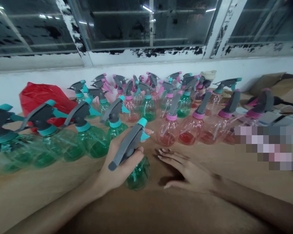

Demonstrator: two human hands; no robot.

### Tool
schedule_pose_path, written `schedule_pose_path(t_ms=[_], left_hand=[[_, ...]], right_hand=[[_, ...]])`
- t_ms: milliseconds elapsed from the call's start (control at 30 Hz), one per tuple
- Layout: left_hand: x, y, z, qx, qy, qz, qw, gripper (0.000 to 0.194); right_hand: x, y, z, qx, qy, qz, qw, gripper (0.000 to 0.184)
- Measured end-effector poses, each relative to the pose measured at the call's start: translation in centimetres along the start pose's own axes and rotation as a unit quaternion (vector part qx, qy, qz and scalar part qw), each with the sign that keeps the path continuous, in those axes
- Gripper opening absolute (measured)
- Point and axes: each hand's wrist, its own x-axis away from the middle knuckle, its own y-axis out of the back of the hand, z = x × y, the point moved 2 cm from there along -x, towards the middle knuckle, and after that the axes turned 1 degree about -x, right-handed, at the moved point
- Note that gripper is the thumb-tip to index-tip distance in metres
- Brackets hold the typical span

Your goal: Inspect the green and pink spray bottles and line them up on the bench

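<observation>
One green spray bottle, left hand with fingers wrapped around its neck, right hand palm-down over the desk, fingers slightly spread, thumb apart

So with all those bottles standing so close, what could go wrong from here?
The left hand grips a green spray bottle by its neck, close to another green bottle, so a careless move might knock that one over. The fingers are also near the held bottle's turquoise trigger, which could get squeezed by accident. The right hand is near the pink bottles and might nudge one.
</observation>
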Motion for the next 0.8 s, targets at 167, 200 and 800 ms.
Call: schedule_pose_path(t_ms=[167, 200, 800], left_hand=[[-0.25, 0.03, 0.90, 0.008, -0.012, 0.012, 1.000, 0.030], [-0.25, 0.07, 0.97, 0.008, -0.017, 0.016, 1.000, 0.030], [-0.67, 0.30, 0.61, -0.002, -0.067, 0.045, 0.997, 0.034]], right_hand=[[-0.06, -0.10, -0.02, -0.003, -0.017, 0.014, 1.000, 0.064], [-0.05, -0.09, -0.01, -0.005, -0.020, 0.014, 1.000, 0.062], [0.04, -0.24, -0.43, -0.035, -0.033, 0.019, 0.999, 0.052]])
